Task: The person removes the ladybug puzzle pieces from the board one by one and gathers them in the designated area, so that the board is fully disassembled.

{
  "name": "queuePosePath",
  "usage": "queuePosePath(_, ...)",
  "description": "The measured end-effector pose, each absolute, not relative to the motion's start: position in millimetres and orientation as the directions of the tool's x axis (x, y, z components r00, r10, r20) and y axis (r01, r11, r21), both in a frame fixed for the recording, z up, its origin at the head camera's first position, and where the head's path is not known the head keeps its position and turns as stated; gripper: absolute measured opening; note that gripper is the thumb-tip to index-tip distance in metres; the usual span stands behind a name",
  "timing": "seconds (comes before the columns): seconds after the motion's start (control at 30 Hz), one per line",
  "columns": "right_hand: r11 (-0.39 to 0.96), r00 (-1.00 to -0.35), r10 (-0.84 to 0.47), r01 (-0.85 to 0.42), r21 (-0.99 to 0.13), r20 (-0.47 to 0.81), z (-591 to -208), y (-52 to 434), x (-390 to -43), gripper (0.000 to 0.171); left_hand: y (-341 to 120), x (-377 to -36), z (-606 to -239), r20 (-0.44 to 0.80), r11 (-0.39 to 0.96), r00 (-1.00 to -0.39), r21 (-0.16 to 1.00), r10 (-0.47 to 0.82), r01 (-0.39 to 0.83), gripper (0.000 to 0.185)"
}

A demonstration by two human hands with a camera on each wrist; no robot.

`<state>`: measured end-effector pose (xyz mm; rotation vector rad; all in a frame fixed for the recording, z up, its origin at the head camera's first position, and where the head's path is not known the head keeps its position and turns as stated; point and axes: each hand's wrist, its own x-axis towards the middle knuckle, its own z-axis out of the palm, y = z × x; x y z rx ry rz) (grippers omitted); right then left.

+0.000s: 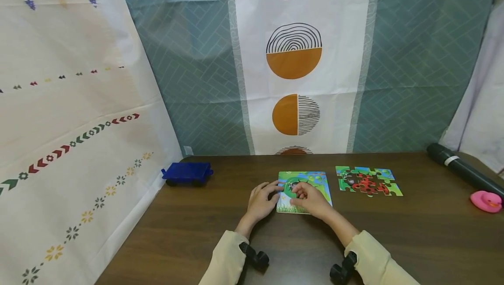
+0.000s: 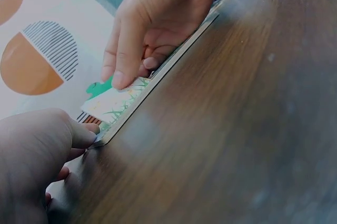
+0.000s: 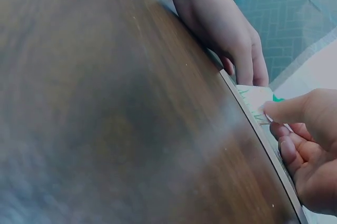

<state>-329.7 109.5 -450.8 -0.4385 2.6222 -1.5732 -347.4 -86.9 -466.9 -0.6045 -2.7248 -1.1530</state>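
A square jigsaw puzzle board (image 1: 318, 181) with a green, blue and white picture lies flat on the table. My left hand (image 1: 261, 202) rests at its left side, fingers fairly straight and touching the edge; the thumb is by the near corner in the left wrist view. Over the board, my right hand (image 1: 313, 201) pinches a puzzle piece (image 2: 108, 104) between thumb and fingers. This piece is white with green grass and a green part, tilted up from the board. Fingers hide much of it in the head view. Right of the board lie several joined or closely set puzzle pieces (image 1: 366, 184) showing red shapes.
A blue toy cart (image 1: 187, 173) stands at the table's back left. Far right are a long black tube (image 1: 466, 172) with a white band and a pink rubber duck (image 1: 487, 201). Patterned cloth (image 1: 197, 57) hangs behind the brown table (image 1: 189, 232).
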Motion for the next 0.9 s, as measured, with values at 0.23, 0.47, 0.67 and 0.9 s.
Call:
queuePosePath(0.23, 0.413, -0.974, -0.204, -0.175, -0.894, 0.096, -451, 113, -328, 0.020, -87, -348, -467, 0.274, 0.621, -0.908, 0.663, 0.318, 0.418, 0.027)
queuePosePath(0.47, 0.344, -0.988, -0.146, -0.090, -0.935, 0.042, -450, 121, -329, 0.025, -89, -347, -465, 0.268, 0.612, -0.909, 0.675, 0.318, 0.413, 0.028)
queuePosePath(0.67, 0.313, -0.991, -0.131, -0.049, -0.949, 0.008, -448, 123, -325, 0.028, -89, -347, -467, 0.260, 0.620, -0.911, 0.669, 0.321, 0.410, 0.028)
queuePosePath(0.9, 0.259, -0.990, -0.141, -0.050, -0.965, 0.014, -446, 133, -327, 0.033, -89, -347, -467, 0.267, 0.607, -0.910, 0.680, 0.318, 0.412, 0.028)
